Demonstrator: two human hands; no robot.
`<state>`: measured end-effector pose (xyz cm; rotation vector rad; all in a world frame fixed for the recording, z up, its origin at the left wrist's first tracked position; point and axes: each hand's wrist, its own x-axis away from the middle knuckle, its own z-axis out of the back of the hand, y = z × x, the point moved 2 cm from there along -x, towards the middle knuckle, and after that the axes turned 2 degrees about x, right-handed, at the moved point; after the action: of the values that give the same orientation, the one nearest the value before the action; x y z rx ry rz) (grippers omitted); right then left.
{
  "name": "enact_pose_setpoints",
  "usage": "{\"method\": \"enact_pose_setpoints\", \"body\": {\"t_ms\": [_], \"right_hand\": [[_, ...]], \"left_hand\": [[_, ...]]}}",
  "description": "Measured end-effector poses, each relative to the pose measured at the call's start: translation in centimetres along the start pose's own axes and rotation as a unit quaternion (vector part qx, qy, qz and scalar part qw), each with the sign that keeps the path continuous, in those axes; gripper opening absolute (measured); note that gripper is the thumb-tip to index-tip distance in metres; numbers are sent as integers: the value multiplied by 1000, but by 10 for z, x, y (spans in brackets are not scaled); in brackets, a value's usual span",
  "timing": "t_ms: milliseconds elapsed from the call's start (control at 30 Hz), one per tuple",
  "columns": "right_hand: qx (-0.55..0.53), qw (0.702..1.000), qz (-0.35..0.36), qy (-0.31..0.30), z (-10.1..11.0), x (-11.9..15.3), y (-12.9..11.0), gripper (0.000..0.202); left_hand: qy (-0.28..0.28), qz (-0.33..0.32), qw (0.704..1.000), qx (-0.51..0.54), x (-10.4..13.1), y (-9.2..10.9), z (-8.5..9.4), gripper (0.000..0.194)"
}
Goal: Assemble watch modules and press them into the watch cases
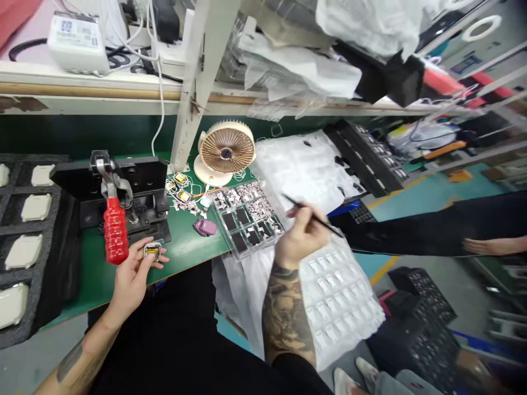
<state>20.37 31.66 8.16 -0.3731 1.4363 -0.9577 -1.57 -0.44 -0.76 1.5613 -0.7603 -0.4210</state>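
My left hand point(134, 271) pinches a small square watch case point(152, 251) with a silvery rim and a yellow part inside, low over the green bench point(185, 253). My right hand point(302, 233) is closed round a thin black stick-like tool point(331, 226), held like a pen; its exact kind is not clear. Just left of that hand lies a clear compartment box point(242, 253) holding small white-and-pink pieces and black squares. Beyond my left hand stands a black press with a red ribbed handle point(116, 230). A purple object point(205, 227) sits between my hands.
A beige fan point(226, 153) stands behind the box, beside small yellow parts with white wires point(184, 196). Foam trays of pale cases point(36, 207) fill the left. White sheets with rows of pieces point(337, 291) lie at right, near another person's dark sleeve point(415, 227). A shelf point(123, 99) overhangs the bench.
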Motion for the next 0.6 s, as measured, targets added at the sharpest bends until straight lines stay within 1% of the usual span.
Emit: {"method": "enact_pose_setpoints", "body": {"t_ms": [67, 100, 167, 233, 300, 333, 367, 400, 433, 467, 533, 567, 600], "right_hand": [[-15, 995, 41, -90, -12, 53, -16, 20], [-35, 986, 72, -149, -17, 81, -26, 14], [-45, 949, 139, -281, -29, 129, -44, 22], [-7, 902, 196, -385, -39, 162, -56, 29], [48, 861, 228, -453, -46, 178, -61, 34], [68, 845, 234, -476, -47, 179, -62, 42], [79, 835, 236, -490, -47, 178, -60, 49], [83, 834, 234, -492, -46, 172, -58, 51], [87, 843, 227, -481, -45, 163, -54, 47], [94, 857, 214, -459, -44, 150, -49, 39], [127, 885, 175, -412, -47, 117, -34, 28], [153, 890, 154, -401, -52, 98, -26, 27], [184, 883, 137, -408, -58, 80, -18, 28]], "left_hand": [[-15, -1, 1000, -20, -1, 0, -1, 39], [-24, -2, 999, -30, -1, 1, -1, 37], [-48, -9, 998, -47, -3, 2, -3, 35], [-63, -21, 996, -58, -5, 1, -4, 35], [-66, -31, 995, -64, -6, -1, -3, 33], [-64, -34, 995, -64, -7, -1, -3, 33], [-61, -37, 995, -62, -8, -2, -2, 32], [-58, -39, 996, -60, -8, -2, -1, 31], [-56, -42, 996, -56, -9, -3, -1, 30], [-53, -45, 996, -53, -9, -2, -1, 30], [-52, -53, 996, -50, -9, -2, -2, 30], [-53, -57, 996, -51, -9, -2, -2, 30], [-56, -59, 995, -54, -9, -2, -3, 31]]}}
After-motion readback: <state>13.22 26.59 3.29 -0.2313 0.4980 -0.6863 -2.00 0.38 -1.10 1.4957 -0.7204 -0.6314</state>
